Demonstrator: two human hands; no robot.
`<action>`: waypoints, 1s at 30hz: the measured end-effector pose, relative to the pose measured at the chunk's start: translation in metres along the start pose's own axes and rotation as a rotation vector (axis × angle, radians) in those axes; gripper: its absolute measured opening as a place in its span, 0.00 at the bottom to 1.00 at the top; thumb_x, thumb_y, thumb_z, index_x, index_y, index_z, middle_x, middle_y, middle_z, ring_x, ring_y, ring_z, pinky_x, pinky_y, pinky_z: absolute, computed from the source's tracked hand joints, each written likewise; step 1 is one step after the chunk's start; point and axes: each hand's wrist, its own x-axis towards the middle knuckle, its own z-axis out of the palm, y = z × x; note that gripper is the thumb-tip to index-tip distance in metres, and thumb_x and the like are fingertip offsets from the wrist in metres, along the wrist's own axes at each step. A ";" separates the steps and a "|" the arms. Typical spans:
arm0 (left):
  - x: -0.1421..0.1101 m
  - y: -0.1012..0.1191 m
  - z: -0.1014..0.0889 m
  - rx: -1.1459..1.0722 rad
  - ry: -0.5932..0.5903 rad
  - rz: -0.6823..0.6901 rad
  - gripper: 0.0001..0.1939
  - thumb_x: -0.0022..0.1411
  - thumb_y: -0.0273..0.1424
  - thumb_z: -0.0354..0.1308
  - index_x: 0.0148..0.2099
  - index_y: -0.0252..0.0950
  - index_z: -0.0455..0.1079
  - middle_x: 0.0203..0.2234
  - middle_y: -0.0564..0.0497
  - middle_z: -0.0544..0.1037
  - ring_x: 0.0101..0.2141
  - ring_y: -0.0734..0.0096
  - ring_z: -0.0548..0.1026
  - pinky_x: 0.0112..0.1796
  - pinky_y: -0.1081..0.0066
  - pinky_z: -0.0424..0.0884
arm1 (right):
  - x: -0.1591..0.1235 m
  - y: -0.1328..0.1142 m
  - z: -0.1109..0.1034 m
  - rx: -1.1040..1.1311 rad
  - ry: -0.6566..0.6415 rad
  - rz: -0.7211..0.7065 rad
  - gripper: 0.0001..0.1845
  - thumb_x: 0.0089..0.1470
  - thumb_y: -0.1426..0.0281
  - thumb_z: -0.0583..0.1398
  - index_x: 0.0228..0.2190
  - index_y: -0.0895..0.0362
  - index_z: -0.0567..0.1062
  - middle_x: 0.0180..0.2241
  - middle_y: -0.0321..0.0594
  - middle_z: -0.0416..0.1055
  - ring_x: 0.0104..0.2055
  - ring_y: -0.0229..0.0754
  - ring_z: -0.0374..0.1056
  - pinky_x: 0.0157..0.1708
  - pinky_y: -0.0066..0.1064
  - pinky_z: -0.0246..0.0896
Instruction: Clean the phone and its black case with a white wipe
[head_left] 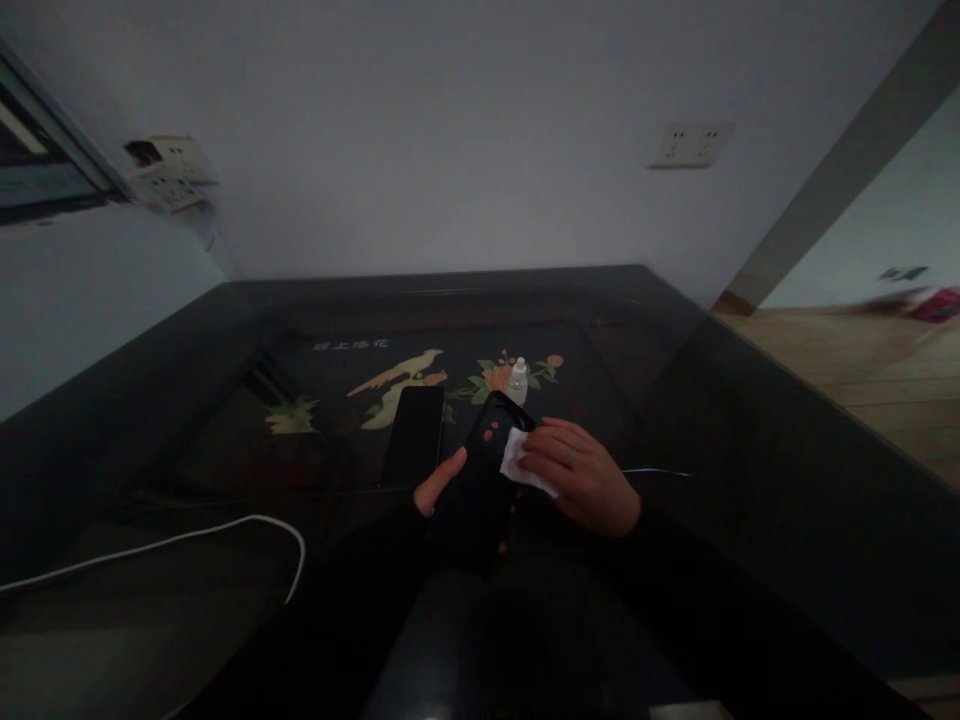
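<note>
My left hand (441, 482) is closed around a black phone case (480, 490), thumb on its left edge. The case is tilted, and skin shows through the camera holes near its top. Fingertips peek out at the case's right side. In my right hand (581, 475) a folded white wipe (515, 457) is pinched, pressed against the upper right of the case. A black phone (414, 435) lies flat on the table just left of the case. Right behind the case stands a small clear bottle (518, 382) with a white cap.
The dark glossy table (675, 400) bears a bird-and-flower picture. A white cable (247, 520) curls at the left, and a thin cable (656, 471) shows right of my hand. Wall sockets (690, 145) are on the wall behind; more sockets (169, 175) sit at the left.
</note>
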 end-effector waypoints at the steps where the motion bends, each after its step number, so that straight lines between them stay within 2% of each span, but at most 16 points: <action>1: 0.001 -0.001 -0.003 -0.026 -0.020 -0.050 0.31 0.53 0.53 0.51 0.45 0.30 0.69 0.38 0.41 0.75 0.37 0.60 0.73 0.34 0.56 0.71 | -0.001 0.005 0.000 -0.010 0.003 0.033 0.14 0.50 0.78 0.54 0.40 0.57 0.71 0.41 0.44 0.71 0.46 0.45 0.64 0.51 0.45 0.56; 4: 0.003 -0.001 -0.008 -0.073 -0.086 -0.111 0.31 0.53 0.52 0.50 0.46 0.30 0.68 0.41 0.42 0.75 0.40 0.60 0.73 0.36 0.56 0.70 | -0.002 0.010 -0.002 0.036 0.019 0.114 0.16 0.50 0.78 0.54 0.41 0.56 0.72 0.42 0.43 0.71 0.47 0.45 0.64 0.51 0.46 0.54; 6: 0.004 -0.001 -0.008 -0.020 -0.084 -0.032 0.33 0.53 0.53 0.50 0.51 0.32 0.64 0.41 0.42 0.74 0.41 0.59 0.73 0.37 0.55 0.70 | 0.000 0.005 -0.003 0.168 0.079 0.191 0.15 0.50 0.78 0.54 0.39 0.54 0.73 0.41 0.42 0.72 0.46 0.44 0.65 0.52 0.46 0.53; 8: 0.003 -0.003 -0.004 0.107 -0.003 0.160 0.36 0.52 0.51 0.53 0.58 0.36 0.56 0.42 0.44 0.74 0.41 0.59 0.72 0.39 0.55 0.68 | 0.003 -0.002 -0.004 0.438 0.199 0.421 0.11 0.50 0.75 0.56 0.35 0.54 0.76 0.37 0.40 0.73 0.43 0.44 0.66 0.50 0.43 0.56; 11: 0.001 -0.008 0.006 0.365 0.160 0.562 0.44 0.50 0.43 0.60 0.64 0.40 0.43 0.49 0.44 0.69 0.47 0.60 0.69 0.49 0.59 0.61 | 0.008 -0.011 -0.004 0.812 0.389 0.847 0.06 0.50 0.69 0.59 0.30 0.56 0.76 0.29 0.38 0.74 0.34 0.42 0.68 0.39 0.36 0.63; 13: -0.001 -0.012 0.011 0.516 0.196 0.702 0.47 0.48 0.39 0.62 0.64 0.39 0.41 0.53 0.43 0.65 0.51 0.59 0.66 0.52 0.61 0.57 | 0.013 -0.016 -0.003 0.913 0.463 0.976 0.09 0.51 0.65 0.59 0.33 0.57 0.74 0.28 0.38 0.74 0.30 0.41 0.69 0.34 0.34 0.65; 15: -0.002 -0.015 0.013 0.677 0.221 0.759 0.51 0.45 0.36 0.64 0.65 0.39 0.38 0.55 0.41 0.62 0.52 0.56 0.64 0.53 0.60 0.57 | 0.019 -0.021 -0.004 0.973 0.490 1.009 0.13 0.52 0.63 0.57 0.36 0.59 0.73 0.29 0.40 0.75 0.29 0.42 0.70 0.31 0.35 0.66; 18: 0.000 -0.015 0.010 0.995 0.267 0.942 0.54 0.41 0.33 0.66 0.65 0.40 0.38 0.55 0.41 0.60 0.54 0.54 0.60 0.53 0.60 0.57 | 0.031 -0.035 -0.010 1.177 0.455 1.056 0.15 0.50 0.63 0.58 0.37 0.61 0.72 0.29 0.44 0.75 0.27 0.44 0.71 0.29 0.35 0.67; 22: 0.001 -0.011 0.006 1.356 0.355 1.130 0.46 0.44 0.31 0.63 0.63 0.47 0.44 0.52 0.46 0.58 0.52 0.56 0.61 0.51 0.61 0.59 | 0.043 -0.056 -0.019 1.526 0.370 1.087 0.13 0.45 0.66 0.63 0.34 0.60 0.73 0.31 0.42 0.76 0.30 0.43 0.72 0.30 0.33 0.66; 25: 0.000 -0.008 0.006 1.444 0.439 1.213 0.40 0.47 0.31 0.61 0.60 0.47 0.48 0.50 0.46 0.58 0.51 0.58 0.61 0.50 0.61 0.59 | 0.044 -0.063 -0.019 1.575 0.337 1.070 0.12 0.44 0.68 0.63 0.34 0.60 0.73 0.29 0.41 0.75 0.30 0.42 0.71 0.31 0.31 0.66; 30: 0.001 -0.003 0.005 1.530 0.427 1.307 0.36 0.48 0.31 0.59 0.59 0.44 0.50 0.48 0.45 0.59 0.49 0.59 0.62 0.50 0.61 0.60 | 0.038 -0.060 -0.022 1.557 0.252 1.044 0.14 0.43 0.68 0.64 0.33 0.61 0.73 0.26 0.39 0.73 0.25 0.38 0.68 0.26 0.28 0.62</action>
